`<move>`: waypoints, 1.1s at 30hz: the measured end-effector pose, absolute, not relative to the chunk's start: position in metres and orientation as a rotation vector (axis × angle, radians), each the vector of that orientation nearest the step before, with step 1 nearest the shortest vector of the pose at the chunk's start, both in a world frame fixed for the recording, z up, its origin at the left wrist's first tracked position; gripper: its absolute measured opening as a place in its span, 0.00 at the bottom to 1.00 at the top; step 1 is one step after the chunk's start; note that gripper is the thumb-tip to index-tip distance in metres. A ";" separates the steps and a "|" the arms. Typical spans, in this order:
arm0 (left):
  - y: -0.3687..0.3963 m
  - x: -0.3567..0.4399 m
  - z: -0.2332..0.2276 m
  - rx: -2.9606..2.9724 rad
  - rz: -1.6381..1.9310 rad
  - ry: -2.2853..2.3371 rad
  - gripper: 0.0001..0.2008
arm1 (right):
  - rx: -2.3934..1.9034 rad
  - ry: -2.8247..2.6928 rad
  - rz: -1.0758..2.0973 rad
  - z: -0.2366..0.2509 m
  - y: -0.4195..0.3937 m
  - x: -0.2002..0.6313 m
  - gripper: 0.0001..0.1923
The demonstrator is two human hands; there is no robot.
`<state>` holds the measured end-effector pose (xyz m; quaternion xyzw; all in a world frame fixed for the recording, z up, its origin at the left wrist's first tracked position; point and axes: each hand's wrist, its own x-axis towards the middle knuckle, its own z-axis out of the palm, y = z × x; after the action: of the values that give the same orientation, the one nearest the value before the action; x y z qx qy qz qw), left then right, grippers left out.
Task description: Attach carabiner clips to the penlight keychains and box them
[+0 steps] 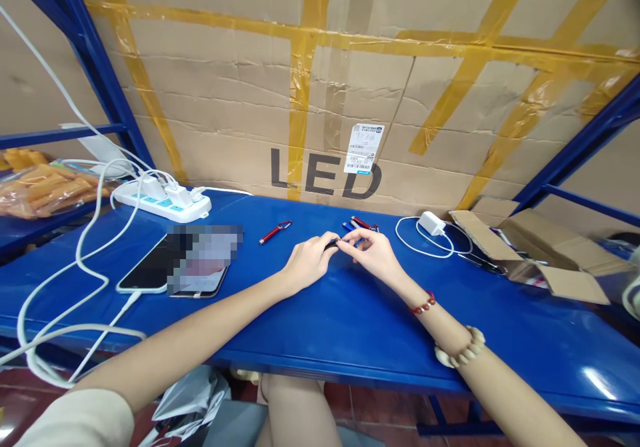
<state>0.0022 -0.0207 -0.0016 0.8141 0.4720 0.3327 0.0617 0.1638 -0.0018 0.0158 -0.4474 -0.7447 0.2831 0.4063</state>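
Observation:
My left hand (309, 260) is closed round a slim black keychain flashlight (331, 244), most of it hidden by the fingers. At its right end, the thumb and forefinger of my right hand (373, 250) are pinched together, touching it. Just behind my right hand lie a blue keychain flashlight (347, 226) and a red one (361, 222), partly covered by the fingers. Another red keychain flashlight (273, 233) with a carabiner clip rests on the blue table (300, 327), beyond my left hand.
On the left are two phones (145, 267), a white power strip (163, 200) and looping white cables (83, 247). A white charger (431, 223) with its cable and an open cardboard box (540, 260) sit at right. A large taped carton (240, 114) walls off the back.

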 end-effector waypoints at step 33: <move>-0.019 -0.003 -0.002 2.564 0.779 1.395 0.09 | -0.923 -1.920 0.842 0.004 0.012 0.171 0.09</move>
<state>-0.0030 -0.0190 -0.0017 0.8471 0.4610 0.2575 0.0603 0.1713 0.0120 0.0041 -0.3670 -0.7635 0.3346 0.4128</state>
